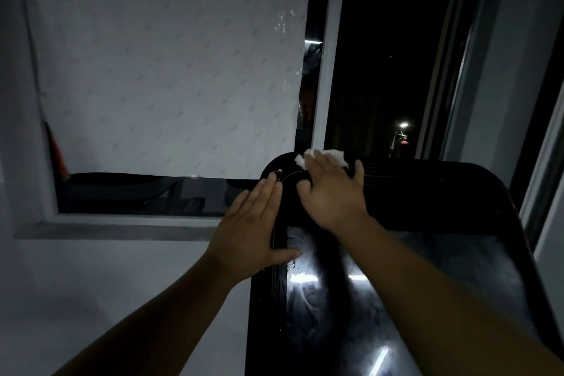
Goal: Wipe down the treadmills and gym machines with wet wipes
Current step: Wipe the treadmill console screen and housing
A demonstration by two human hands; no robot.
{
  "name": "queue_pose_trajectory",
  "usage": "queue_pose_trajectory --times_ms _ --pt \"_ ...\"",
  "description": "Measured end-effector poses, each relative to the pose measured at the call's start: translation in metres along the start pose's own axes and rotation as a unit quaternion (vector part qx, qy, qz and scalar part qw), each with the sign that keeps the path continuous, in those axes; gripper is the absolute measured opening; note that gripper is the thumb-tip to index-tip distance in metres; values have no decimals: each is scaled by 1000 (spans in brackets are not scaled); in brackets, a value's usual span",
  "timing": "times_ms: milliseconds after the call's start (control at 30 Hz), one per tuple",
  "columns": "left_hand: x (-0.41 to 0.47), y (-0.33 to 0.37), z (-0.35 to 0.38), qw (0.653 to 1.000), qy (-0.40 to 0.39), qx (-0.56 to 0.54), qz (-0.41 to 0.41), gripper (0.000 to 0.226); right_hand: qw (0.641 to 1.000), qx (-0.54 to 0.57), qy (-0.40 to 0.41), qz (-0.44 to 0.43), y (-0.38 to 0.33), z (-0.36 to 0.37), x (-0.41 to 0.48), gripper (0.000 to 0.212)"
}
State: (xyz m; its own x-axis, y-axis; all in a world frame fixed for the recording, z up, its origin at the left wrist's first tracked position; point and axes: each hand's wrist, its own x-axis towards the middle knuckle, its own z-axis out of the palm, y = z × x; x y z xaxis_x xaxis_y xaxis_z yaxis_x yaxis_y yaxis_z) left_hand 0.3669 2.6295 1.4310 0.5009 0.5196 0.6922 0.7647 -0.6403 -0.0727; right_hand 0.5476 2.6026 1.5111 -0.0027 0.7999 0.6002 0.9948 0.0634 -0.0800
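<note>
Right hand (331, 189), fingers spread wide and flat, presses a white wet wipe (334, 153) showing at its 12 o'clock on the black treadmill console's (427, 192) top-left corner. Left hand (253, 223), at 8 o'clock, lies flat with straight fingers against the console's left edge.

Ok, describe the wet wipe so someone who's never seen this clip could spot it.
Find the glossy black machine panel at lower right, under the dark window. At its rounded top-left corner the right hand presses flat. The wet wipe is the crumpled white wad poking out past its fingertips, the only white thing on that black surface.
</note>
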Motion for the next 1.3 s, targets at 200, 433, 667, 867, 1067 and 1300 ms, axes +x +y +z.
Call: queue_pose_trajectory --times_ms 200,433,667,867,1067,1300 --pt "-1 1 0 1000 -2 9 -4 120 999 -29 -14 -39 10 -11 -21 72" --pt "-7 5 1 999 -2 -7 -48 124 994 -9 -46 -95 -22 -2 -14 70" --pt "0 3 -8 998 14 -29 -46 128 994 -2 -54 -96 -25 -10 -7 70" --pt "32 6 -26 999 -5 -38 -13 122 987 100 -67 -108 -18 -15 -8 88" --pt "31 8 -20 999 13 51 -12 106 995 -44 -47 -76 15 -16 -15 76" --pt "53 15 -15 999 0 -36 15 108 991 -86 -42 -98 24 -7 -18 80"
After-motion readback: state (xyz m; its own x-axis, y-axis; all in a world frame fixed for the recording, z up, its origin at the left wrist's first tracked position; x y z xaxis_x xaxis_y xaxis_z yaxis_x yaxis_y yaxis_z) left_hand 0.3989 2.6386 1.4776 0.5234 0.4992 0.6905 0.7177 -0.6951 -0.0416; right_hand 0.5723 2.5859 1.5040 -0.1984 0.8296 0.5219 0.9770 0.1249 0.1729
